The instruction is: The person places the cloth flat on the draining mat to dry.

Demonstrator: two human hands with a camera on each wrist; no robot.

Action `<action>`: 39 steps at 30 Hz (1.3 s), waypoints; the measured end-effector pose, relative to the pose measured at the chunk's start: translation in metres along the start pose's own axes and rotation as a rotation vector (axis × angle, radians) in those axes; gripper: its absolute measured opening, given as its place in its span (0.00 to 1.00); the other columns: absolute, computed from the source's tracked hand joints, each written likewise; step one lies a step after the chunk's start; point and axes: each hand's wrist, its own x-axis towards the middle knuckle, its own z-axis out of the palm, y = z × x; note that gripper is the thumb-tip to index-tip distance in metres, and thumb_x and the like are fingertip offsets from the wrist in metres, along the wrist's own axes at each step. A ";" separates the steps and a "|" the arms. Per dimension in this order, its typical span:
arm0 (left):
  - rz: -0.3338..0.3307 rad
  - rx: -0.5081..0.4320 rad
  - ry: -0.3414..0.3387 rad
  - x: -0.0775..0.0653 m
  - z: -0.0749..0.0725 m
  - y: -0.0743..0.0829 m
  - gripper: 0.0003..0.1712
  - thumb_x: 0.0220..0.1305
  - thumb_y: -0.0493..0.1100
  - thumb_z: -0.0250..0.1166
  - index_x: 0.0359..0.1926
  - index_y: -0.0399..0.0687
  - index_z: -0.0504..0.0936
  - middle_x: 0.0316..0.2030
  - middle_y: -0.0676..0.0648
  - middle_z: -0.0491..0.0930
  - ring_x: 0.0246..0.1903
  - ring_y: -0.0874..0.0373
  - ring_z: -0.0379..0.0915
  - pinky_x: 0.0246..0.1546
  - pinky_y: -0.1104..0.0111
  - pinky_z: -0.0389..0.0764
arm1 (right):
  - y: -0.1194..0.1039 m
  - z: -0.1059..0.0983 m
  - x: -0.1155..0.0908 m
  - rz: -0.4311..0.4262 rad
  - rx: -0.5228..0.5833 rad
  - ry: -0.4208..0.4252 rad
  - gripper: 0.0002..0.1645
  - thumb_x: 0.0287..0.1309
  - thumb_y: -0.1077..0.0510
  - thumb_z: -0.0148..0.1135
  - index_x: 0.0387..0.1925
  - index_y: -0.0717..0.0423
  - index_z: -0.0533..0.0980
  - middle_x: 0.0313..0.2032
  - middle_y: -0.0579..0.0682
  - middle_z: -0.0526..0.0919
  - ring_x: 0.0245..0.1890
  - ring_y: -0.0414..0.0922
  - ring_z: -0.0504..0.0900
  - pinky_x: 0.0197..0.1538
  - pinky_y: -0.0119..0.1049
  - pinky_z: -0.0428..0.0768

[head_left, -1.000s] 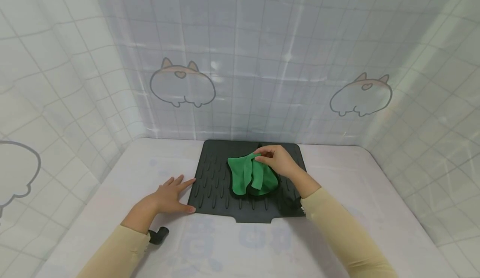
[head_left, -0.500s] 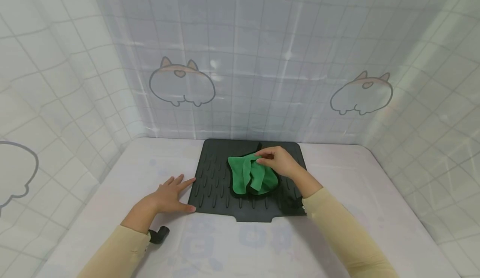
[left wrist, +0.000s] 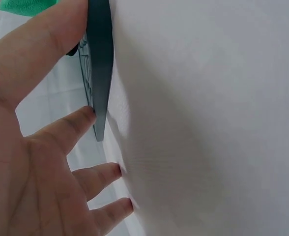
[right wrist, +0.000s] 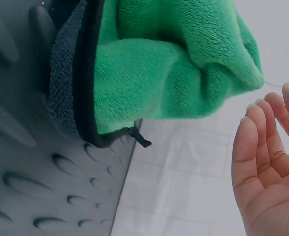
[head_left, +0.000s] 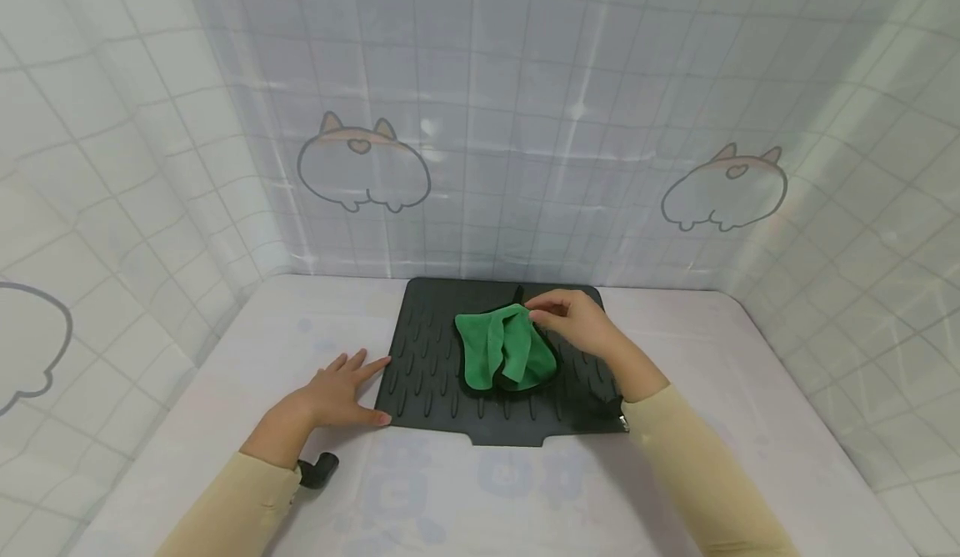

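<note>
A green cloth (head_left: pixel 477 353) with a dark grey underside and black edging lies bunched on a black ribbed mat (head_left: pixel 427 373). In the right wrist view the cloth (right wrist: pixel 149 78) stands up in soft folds. My right hand (head_left: pixel 581 323) is just right of the cloth's top; in its wrist view a small gap parts the fingertips (right wrist: pixel 255 110) from the green fabric, and nothing is held. My left hand (head_left: pixel 333 394) lies spread at the mat's left edge. Its thumb and index finger touch the mat's side (left wrist: pixel 101 69), while other fingertips rest on the white surface.
The mat lies on a white printed table cover (head_left: pixel 420 490). Grid-patterned curtains (head_left: pixel 487 165) with cartoon animal drawings enclose the back and sides. A black device (head_left: pixel 318 469) sits at the left wrist, and another dark one is at the right wrist.
My right hand has let go of the green cloth's peak and moved slightly right. The cloth keeps its bunched shape. The left hand has stayed put.
</note>
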 end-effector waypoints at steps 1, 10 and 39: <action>-0.001 0.001 0.000 0.000 -0.001 0.000 0.61 0.48 0.70 0.74 0.76 0.47 0.61 0.72 0.24 0.52 0.69 0.19 0.44 0.60 0.25 0.50 | -0.001 -0.002 -0.002 -0.007 0.006 0.004 0.17 0.69 0.52 0.62 0.55 0.53 0.82 0.52 0.51 0.84 0.48 0.47 0.84 0.49 0.43 0.83; -0.016 0.026 -0.017 -0.002 -0.012 0.013 0.58 0.50 0.66 0.75 0.75 0.45 0.63 0.72 0.24 0.54 0.70 0.21 0.45 0.64 0.28 0.49 | -0.003 -0.013 -0.010 -0.015 0.014 0.069 0.17 0.70 0.54 0.62 0.55 0.57 0.82 0.47 0.56 0.85 0.43 0.51 0.84 0.47 0.52 0.82; 0.163 -0.293 0.146 0.088 -0.006 0.066 0.34 0.75 0.54 0.58 0.75 0.48 0.64 0.69 0.38 0.68 0.68 0.39 0.64 0.66 0.44 0.65 | 0.033 -0.015 -0.014 0.268 0.065 -0.070 0.24 0.75 0.53 0.54 0.64 0.64 0.74 0.60 0.66 0.77 0.55 0.63 0.78 0.57 0.53 0.79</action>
